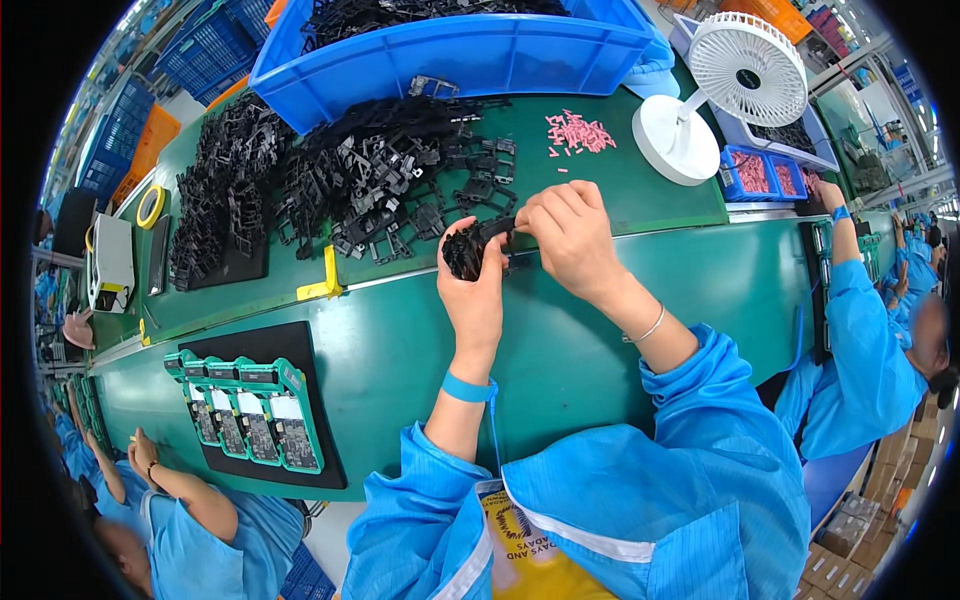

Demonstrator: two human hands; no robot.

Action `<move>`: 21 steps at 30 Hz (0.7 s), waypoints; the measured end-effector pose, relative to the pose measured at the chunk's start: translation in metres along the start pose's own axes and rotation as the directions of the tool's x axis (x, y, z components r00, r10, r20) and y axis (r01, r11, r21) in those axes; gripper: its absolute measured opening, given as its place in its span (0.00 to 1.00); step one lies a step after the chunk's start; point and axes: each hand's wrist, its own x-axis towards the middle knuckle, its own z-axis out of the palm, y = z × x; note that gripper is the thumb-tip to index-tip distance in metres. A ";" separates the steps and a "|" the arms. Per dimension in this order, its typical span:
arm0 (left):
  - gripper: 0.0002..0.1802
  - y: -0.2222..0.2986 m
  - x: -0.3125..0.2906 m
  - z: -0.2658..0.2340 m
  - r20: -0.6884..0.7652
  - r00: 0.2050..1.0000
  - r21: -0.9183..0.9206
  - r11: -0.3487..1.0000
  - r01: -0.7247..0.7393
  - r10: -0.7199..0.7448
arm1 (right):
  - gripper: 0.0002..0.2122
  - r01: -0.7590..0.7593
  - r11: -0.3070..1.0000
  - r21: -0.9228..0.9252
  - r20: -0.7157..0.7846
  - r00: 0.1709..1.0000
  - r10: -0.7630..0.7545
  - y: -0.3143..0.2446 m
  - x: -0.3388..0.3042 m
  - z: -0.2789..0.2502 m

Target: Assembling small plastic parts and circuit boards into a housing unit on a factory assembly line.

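My left hand (474, 305) is closed around a clump of black plastic frames (462, 254), held up over the near edge of the green bench mat. My right hand (572, 238) has its fingers bent in a pinch at the right end of one black plastic frame (495, 228) sticking out of that clump. Whether a smaller piece sits between those fingertips is hidden. Just beyond lies a tangled heap of black plastic frames (365, 185). To its right, small pink pieces (580, 133) are scattered on the mat.
A blue bin (460, 62) of black parts stands behind the heap. At right are a white fan (678, 140) and small blue trays (735, 190) of pink pieces. Green-framed circuit boards (250, 412) lie on a black pad (325, 430) at left. Co-workers sit on both sides.
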 end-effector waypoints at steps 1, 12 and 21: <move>0.18 0.001 -0.001 0.000 0.007 1.000 0.011 1.000 -0.011 0.011 | 0.04 0.001 1.000 0.002 0.000 1.000 -0.001 -0.001 0.000 0.000; 0.19 0.001 -0.004 0.001 0.016 0.999 0.099 0.994 -0.051 0.049 | 0.06 0.002 0.999 -0.041 -0.062 0.998 -0.004 -0.005 -0.002 0.001; 0.19 0.000 -0.002 0.000 0.016 1.000 0.052 0.999 -0.013 0.012 | 0.07 -0.656 0.206 0.726 0.510 0.715 0.478 0.006 -0.011 0.004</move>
